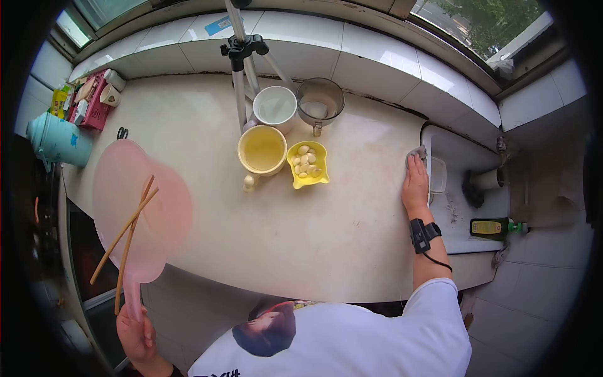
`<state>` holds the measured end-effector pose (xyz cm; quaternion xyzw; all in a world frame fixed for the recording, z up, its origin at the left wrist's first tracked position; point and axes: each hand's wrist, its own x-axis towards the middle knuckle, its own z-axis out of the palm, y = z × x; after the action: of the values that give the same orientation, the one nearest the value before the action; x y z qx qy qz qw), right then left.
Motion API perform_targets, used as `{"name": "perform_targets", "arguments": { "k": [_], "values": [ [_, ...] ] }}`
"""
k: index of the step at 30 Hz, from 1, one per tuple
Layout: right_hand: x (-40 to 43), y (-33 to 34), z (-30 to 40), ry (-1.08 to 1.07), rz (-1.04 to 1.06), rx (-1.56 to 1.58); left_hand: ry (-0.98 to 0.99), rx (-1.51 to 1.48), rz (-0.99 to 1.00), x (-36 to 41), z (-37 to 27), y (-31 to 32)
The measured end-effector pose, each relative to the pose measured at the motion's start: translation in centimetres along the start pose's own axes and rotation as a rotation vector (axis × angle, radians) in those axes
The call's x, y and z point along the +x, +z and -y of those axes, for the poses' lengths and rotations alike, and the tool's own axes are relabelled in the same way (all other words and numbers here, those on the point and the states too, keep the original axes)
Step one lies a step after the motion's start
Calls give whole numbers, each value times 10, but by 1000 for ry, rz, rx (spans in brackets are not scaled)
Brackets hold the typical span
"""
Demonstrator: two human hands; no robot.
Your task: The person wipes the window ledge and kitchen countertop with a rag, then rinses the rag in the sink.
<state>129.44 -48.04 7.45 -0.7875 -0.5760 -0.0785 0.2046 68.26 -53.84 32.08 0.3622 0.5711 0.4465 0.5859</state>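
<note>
My left hand (136,332) grips the handle of a pink translucent plastic water ladle (127,188), lifted over the left front edge of the counter. Two wooden chopsticks (126,231) lie crossed on the ladle, their lower ends sticking out beside its handle. At the far right, my right hand (415,184) rests on a grey cloth (417,153) at the sink's left rim, fingers extended over it. Between the hands stand a cup of yellowish liquid (262,148) and a yellow dish (297,179) of peeled garlic cloves (305,160).
Behind them stand a white cup (275,106), a brown transparent mug (325,101) and a tripod (239,85). The sink (464,245) holds a green bottle (490,228) and a clear plastic container (438,174). A pink basket (96,110), a turquoise pail (61,139) and scissors (122,133) sit left.
</note>
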Motion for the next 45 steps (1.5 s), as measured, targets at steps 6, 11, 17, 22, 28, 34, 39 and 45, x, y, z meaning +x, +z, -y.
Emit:
{"name": "perform_targets", "arguments": {
  "k": [6, 11, 17, 22, 28, 34, 39, 45],
  "values": [
    [-114, -46, 106, -179, 130, 38, -30, -94, -20, 13, 15, -30],
    [-134, -32, 232, -479, 262, 302, -5, -110, -79, 1, 9, -48],
    [-65, 28, 365, -686, 106, 590, 44, -129, -152, -21, 6, -68],
    [27, 75, 448, -416, -93, 496, 59, -75, -232, -54, 13, -92],
    [68, 116, 455, 17, 334, 42, -252, 133, -257, -83, 15, -134],
    [-40, 71, 421, -571, 218, 248, -495, 193, -261, -57, 13, -165],
    [-110, 4, 317, -638, 293, 282, -141, 398, -25, -5, -12, -96],
    [-111, -38, 180, -359, 105, 83, -28, 229, 401, 33, -17, 16]
  ]
}}
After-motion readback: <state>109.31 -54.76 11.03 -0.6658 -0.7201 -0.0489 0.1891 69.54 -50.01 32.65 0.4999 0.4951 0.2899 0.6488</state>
